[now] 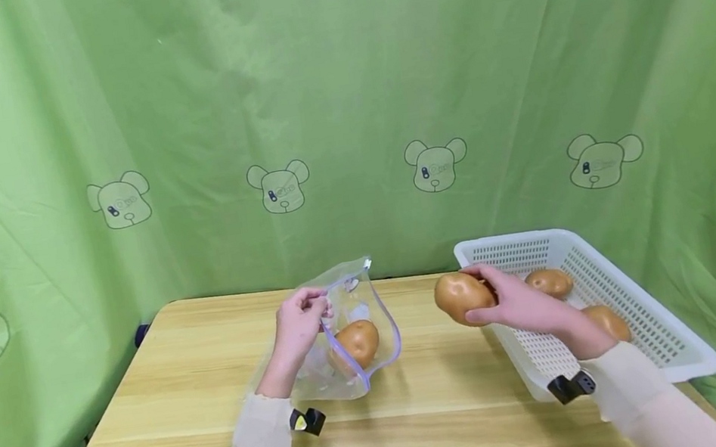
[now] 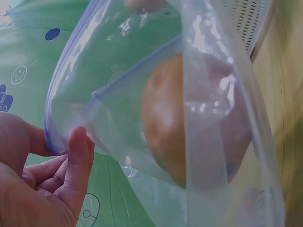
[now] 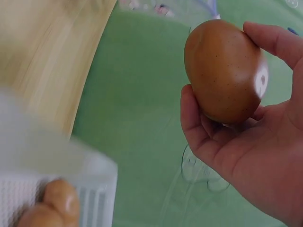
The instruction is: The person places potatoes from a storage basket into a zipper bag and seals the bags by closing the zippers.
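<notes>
My left hand (image 1: 300, 325) pinches the purple-edged rim of a clear zip bag (image 1: 325, 377), whose mouth gapes toward the right. One brown potato (image 1: 358, 343) lies inside the bag; in the left wrist view that potato (image 2: 163, 123) shows partly through the plastic. My right hand (image 1: 520, 300) grips another potato (image 1: 463, 298) in the air, between the bag and a white plastic basket (image 1: 644, 305). Thumb and fingers curl round this potato (image 3: 225, 71) in the right wrist view. Two more potatoes, one farther back (image 1: 549, 283) and one nearer (image 1: 607, 324), lie in the basket.
A light wooden table (image 1: 170, 402) carries the bag and the basket, which stands at its right side. Behind the table hangs a green curtain (image 1: 341, 103) with bear-face prints. A small black device sits on each wrist.
</notes>
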The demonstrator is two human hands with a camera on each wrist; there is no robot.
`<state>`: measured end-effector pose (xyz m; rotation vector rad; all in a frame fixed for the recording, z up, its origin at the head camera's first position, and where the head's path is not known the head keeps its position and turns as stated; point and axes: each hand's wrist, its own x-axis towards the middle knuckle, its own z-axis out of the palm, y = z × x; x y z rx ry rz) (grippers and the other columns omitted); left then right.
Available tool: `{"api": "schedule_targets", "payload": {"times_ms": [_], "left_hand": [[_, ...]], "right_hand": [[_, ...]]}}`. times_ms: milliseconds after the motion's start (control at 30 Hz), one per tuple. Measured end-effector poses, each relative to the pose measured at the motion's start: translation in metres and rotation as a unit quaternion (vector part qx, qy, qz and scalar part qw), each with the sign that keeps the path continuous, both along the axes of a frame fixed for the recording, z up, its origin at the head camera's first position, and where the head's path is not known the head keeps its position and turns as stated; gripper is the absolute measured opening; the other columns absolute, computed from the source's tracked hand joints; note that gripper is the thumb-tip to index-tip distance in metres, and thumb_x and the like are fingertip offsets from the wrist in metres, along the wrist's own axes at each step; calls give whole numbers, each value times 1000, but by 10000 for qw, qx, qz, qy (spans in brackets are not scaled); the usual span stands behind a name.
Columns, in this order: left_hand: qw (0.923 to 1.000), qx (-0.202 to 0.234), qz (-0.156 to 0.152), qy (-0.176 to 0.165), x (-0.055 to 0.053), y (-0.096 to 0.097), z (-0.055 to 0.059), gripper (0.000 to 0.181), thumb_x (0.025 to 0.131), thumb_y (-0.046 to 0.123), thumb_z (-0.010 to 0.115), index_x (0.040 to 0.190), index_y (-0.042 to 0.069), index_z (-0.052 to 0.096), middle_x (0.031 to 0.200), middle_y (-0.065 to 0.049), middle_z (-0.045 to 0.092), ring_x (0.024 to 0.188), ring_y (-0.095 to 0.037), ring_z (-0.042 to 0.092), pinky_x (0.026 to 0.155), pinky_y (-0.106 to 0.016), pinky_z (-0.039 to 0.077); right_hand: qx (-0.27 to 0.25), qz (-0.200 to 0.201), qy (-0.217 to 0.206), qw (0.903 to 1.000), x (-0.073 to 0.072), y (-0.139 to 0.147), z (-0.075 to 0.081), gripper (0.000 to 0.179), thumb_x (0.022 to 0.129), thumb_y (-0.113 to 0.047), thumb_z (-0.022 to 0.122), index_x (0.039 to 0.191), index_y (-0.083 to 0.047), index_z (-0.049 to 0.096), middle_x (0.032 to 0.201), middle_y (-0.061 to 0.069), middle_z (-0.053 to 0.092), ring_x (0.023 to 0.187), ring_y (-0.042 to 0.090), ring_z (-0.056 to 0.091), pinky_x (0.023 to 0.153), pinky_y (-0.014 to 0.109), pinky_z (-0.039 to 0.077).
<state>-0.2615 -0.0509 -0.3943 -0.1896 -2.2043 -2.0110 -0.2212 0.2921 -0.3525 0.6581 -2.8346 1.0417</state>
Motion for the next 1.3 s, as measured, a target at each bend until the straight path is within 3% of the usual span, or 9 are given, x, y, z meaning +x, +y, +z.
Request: {"api": "schedule_targets", "payload": {"times_ms": [133,400,600,867,1133,1300], "left_hand": [[10000,-54,54,18,0,0,0,18,89,2,57,104,-3,65,80,-12,65,66,-15,61,58,-26,56],[10000,-12,41,-33,-2,1,0,18,87,1,59,104,-3,64,80,-13,65,63,-16,61,59,-31,57],[10000,-58,47,4,-1,2,1,19,88,0,59,105,-3,65,79,-14,64,61,-14,60,55,-27,56],[10000,-38,15,39,0,3,3,22,89,0,58,109,-5,65,78,-14,64,63,-15,59,56,-26,56],[9998,148,-89,-78,-1,6,4,22,90,-1,55,110,-8,63,87,-25,63,63,-13,59,57,-26,56],[10000,45,-56,-27,1,8,7,20,91,-1,55,107,-7,64,82,-20,63,62,-12,58,55,-26,56]], "right_hand": [[-38,290,0,9996,-5,-20,3,71,80,-28,76,136,-5,40,116,11,58,102,24,57,87,42,47],[54,808,297,9963,-8,-56,9,70,78,-22,78,135,-2,44,125,12,54,105,24,55,89,43,46],[7,1075,30,9942,-11,-75,8,72,79,-25,77,137,-2,41,121,11,55,103,21,56,87,39,47],[-143,1507,0,9885,-16,-96,1,62,76,-22,78,128,-7,48,115,5,57,99,18,57,86,37,48],[295,1672,262,9851,-20,-109,-10,63,76,-23,78,129,-4,51,116,5,60,100,17,57,86,36,49],[272,1721,248,9844,-22,-114,-15,63,76,-23,79,128,-1,50,116,7,60,100,19,58,86,36,50]]}}
